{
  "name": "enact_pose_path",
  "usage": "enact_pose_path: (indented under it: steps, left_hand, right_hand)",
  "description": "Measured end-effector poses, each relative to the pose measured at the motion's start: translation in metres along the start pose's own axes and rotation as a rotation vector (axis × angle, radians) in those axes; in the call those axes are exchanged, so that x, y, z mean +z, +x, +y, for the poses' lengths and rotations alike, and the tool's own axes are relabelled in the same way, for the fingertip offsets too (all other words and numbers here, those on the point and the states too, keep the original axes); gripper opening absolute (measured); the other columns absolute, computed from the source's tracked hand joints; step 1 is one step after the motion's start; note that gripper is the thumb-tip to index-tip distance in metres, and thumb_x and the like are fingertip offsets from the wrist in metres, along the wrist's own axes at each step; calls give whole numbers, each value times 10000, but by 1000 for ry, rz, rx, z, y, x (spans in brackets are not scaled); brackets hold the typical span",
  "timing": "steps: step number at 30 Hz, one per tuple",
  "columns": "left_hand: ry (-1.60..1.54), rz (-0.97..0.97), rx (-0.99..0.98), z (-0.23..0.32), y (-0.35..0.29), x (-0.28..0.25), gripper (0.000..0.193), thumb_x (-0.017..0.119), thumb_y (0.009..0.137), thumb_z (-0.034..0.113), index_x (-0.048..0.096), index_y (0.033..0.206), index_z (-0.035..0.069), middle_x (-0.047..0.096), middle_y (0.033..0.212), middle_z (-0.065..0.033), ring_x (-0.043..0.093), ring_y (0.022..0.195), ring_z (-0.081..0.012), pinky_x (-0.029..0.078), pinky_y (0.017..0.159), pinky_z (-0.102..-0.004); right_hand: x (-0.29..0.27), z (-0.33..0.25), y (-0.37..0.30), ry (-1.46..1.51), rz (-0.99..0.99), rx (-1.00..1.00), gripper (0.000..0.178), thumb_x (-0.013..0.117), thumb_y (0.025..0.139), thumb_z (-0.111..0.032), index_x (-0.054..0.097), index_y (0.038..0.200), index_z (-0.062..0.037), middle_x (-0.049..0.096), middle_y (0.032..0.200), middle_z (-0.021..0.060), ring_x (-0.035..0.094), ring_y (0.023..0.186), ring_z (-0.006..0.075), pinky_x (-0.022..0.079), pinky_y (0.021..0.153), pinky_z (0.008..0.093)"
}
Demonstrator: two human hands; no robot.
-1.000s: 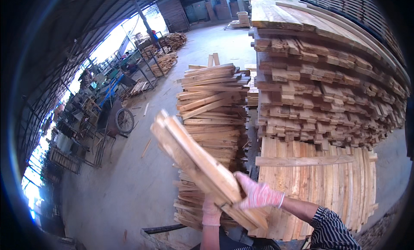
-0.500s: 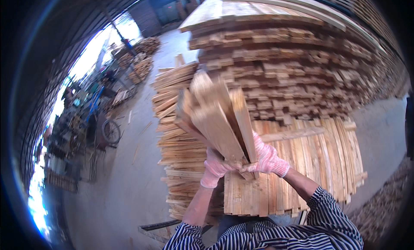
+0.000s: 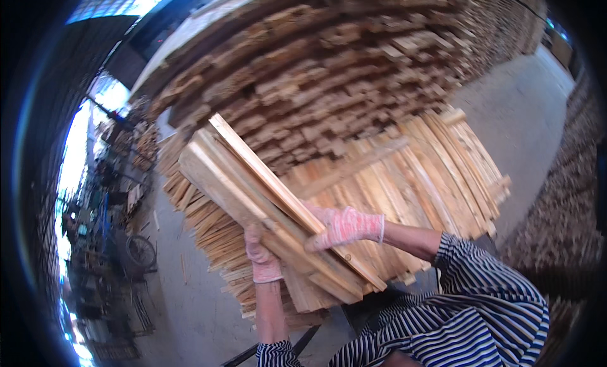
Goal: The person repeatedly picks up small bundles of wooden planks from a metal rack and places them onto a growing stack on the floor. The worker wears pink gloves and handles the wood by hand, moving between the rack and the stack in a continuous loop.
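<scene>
Both hands wear pink-and-white knitted gloves and grip a bundle of several long wooden boards (image 3: 235,195), which slants from upper left to lower right. My left hand (image 3: 262,258) is closed on the bundle's left edge, its fingers partly hidden by the wood. From the right side, my right hand (image 3: 346,228) wraps over the top boards, nearer the close end. Under and right of the bundle lies a layer of boards (image 3: 436,183) set side by side, with one piece crossing over them.
A tall stack of layered boards (image 3: 303,82) rises behind. On the left is a lower pile of boards (image 3: 218,243), ends facing out. Farther left, a spoked wheel (image 3: 140,250) and cluttered equipment stand along the grey floor (image 3: 177,310). Another wood pile (image 3: 556,221) is at right.
The bundle has swung from pointing steeply away to a leftward slant. My hands, formerly close together at its near end, are farther apart along it. The view has turned.
</scene>
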State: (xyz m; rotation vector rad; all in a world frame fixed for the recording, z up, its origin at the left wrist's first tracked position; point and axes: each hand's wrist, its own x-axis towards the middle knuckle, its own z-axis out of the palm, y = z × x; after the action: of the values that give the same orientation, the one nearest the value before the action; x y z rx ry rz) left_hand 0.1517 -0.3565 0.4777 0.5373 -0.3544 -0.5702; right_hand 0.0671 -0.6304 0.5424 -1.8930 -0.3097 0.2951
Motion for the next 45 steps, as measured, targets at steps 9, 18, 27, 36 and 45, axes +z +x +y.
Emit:
enact_pose_path:
  steps: [9, 18, 27, 36, 45]
  left_hand:
    - [-34, 465, -133, -214, 35, 68, 769, 416, 1006, 630, 359, 1518, 59, 441, 1505, -178, 474, 1339, -331, 462, 1108, -510]
    - [26, 407, -405, -401, 105, 104, 994, 291, 922, 802, 233, 1596, 73, 252, 1619, -186, 287, 1458, -334, 291, 1211, -462]
    - [-67, 539, -442, -427, 101, 90, 988, 391, 895, 821, 368, 1526, 61, 433, 1515, -185, 450, 1357, -332, 400, 1145, -487]
    - [-26, 527, -390, -422, 99, 115, 1009, 396, 868, 845, 389, 1513, 69, 454, 1498, -177, 466, 1337, -332, 409, 1128, -497]
    - [-206, 184, -387, -421, 126, 108, 1031, 400, 842, 870, 410, 1501, 77, 476, 1481, -169, 482, 1316, -332, 418, 1110, -506]
  right_hand:
    - [-81, 119, -132, 34, 113, 81, 561, 746, 818, -335, 607, 1205, 47, 693, 965, 169, 649, 850, 203, 534, 748, 375]
    - [-186, 166, -242, -287, 711, 892, 502, 585, 832, -87, 483, 1309, 34, 680, 1023, 308, 682, 987, 457, 544, 867, 497]
    - [-228, 170, -276, -240, 665, 727, 721, 628, 917, -282, 330, 1573, -240, 550, 1147, 235, 603, 1033, 370, 516, 909, 467]
    - [-180, 194, -220, -307, 595, 539, 748, 686, 847, -222, 352, 1514, -174, 573, 1089, 287, 604, 1008, 452, 520, 849, 514]
    - [-306, 217, -309, -332, 654, 669, 754, 685, 800, -201, 442, 1511, -253, 602, 1211, 167, 616, 1097, 321, 562, 866, 425]
